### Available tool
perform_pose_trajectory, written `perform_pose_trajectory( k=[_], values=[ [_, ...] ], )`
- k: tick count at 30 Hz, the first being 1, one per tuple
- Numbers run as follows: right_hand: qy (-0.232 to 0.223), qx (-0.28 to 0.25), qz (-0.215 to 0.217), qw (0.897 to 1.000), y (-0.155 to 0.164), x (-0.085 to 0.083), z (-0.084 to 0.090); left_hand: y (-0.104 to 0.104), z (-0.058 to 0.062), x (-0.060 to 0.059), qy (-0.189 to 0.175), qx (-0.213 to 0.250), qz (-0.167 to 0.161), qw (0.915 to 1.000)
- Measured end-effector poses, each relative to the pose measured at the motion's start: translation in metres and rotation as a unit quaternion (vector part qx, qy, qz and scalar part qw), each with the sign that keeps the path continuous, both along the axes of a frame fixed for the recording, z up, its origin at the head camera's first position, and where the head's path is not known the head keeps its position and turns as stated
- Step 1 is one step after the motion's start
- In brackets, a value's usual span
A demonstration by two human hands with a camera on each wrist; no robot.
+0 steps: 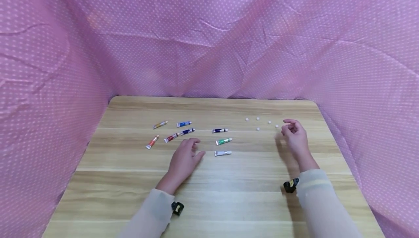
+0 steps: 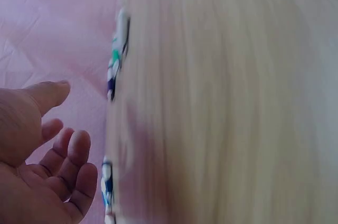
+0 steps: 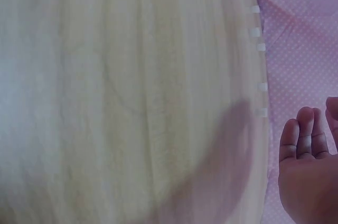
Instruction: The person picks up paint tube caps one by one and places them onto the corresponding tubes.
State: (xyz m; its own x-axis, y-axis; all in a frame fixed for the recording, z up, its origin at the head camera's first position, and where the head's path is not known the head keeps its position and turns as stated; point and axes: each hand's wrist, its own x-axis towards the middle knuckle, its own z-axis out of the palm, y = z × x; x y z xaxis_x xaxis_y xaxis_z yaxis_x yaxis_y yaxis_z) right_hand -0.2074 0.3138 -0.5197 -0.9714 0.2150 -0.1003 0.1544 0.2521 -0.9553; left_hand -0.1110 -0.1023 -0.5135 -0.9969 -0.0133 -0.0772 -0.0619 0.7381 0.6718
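Observation:
My left hand hovers over the table, its fingers loosely bent around nothing. Right of it lie three small paint tubes in a column: dark blue, green and white. Beyond its fingers are a red tube and another dark blue tube. My right hand is raised at the right side, casting a shadow, with relaxed fingers and no object visible in it. Several small white caps lie to its left; the nearest cap is close to its fingertips.
An orange-red tube, a yellow tube and a blue tube lie farther left on the wood-grain table. Pink dotted cloth hangs behind the table and along both sides.

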Motion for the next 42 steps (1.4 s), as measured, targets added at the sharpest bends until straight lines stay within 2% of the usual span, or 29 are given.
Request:
perform_pose_trajectory(
  k=[4, 9, 17, 24, 31, 34, 42],
  values=[
    [-0.026, 0.009, 0.008, 1.000, 0.002, -0.004, 0.000, -0.020, 0.007, 0.004, 0.001, 0.022, 0.032, 0.9993],
    [-0.028, 0.019, 0.004, 0.999, -0.001, -0.009, -0.001, -0.042, 0.018, 0.009, 0.014, 0.029, 0.049, 0.9983],
    [-0.049, 0.135, 0.027, 0.989, 0.004, -0.017, -0.016, -0.073, 0.025, 0.012, 0.038, 0.022, 0.069, 0.9966],
    [-0.060, 0.174, 0.031, 0.982, 0.007, -0.022, -0.022, -0.097, 0.021, 0.012, 0.026, 0.013, 0.097, 0.9948],
    [-0.028, 0.230, 0.042, 0.972, 0.005, -0.027, -0.025, -0.113, 0.012, 0.015, 0.031, -0.006, 0.123, 0.9919],
    [-0.028, 0.250, 0.053, 0.966, 0.005, -0.028, -0.027, -0.118, 0.011, 0.015, 0.030, -0.008, 0.136, 0.9902],
    [-0.042, 0.266, 0.065, 0.961, 0.006, -0.031, -0.027, -0.135, 0.003, 0.009, 0.022, -0.010, 0.145, 0.9891]
  ],
)
